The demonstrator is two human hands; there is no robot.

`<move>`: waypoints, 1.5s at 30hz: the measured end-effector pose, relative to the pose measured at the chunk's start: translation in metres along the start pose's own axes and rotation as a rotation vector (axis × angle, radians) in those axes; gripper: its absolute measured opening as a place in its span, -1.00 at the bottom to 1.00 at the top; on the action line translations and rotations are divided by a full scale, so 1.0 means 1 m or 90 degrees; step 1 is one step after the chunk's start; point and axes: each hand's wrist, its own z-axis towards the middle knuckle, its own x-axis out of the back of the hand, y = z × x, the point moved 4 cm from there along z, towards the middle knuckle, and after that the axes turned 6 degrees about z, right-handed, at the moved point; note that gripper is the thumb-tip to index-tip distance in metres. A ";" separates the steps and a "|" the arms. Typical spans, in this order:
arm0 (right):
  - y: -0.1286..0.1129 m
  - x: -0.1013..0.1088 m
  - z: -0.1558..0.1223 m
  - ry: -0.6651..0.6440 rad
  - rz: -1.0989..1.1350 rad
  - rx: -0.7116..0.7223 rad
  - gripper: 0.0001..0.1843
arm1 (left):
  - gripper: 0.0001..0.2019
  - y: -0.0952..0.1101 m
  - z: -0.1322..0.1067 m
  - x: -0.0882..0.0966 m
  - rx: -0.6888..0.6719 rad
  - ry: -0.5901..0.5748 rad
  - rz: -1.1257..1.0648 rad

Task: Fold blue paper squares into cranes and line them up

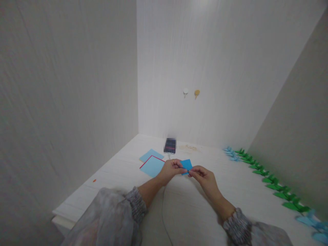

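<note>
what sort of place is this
Probably a craft corner, perhaps at home: a pale table set against plain walls, light-blue paper sheets lying on it, a row of folded green figures at the right, and blue paper in the person's hands.

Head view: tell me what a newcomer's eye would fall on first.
Likely the bright blue paper, pinched between the left hand and right hand near the middle. Next would come the row of green folded shapes along the right side of the white table, with light blue folded shapes at its near and far ends.
</note>
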 end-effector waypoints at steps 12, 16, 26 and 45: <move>-0.003 -0.002 -0.002 0.032 0.026 -0.049 -0.76 | -0.70 0.004 -0.001 0.002 -0.004 0.066 0.042; -0.002 -0.003 -0.003 0.046 0.060 -0.069 -0.74 | -0.70 0.001 0.001 0.004 -0.008 0.090 0.047; 0.004 -0.004 -0.001 0.051 0.122 -0.096 -0.75 | -0.74 0.001 0.003 0.006 -0.033 0.128 0.079; 0.016 -0.009 -0.001 -0.036 0.180 -0.195 -0.71 | -0.76 -0.002 0.005 0.009 -0.074 0.117 0.152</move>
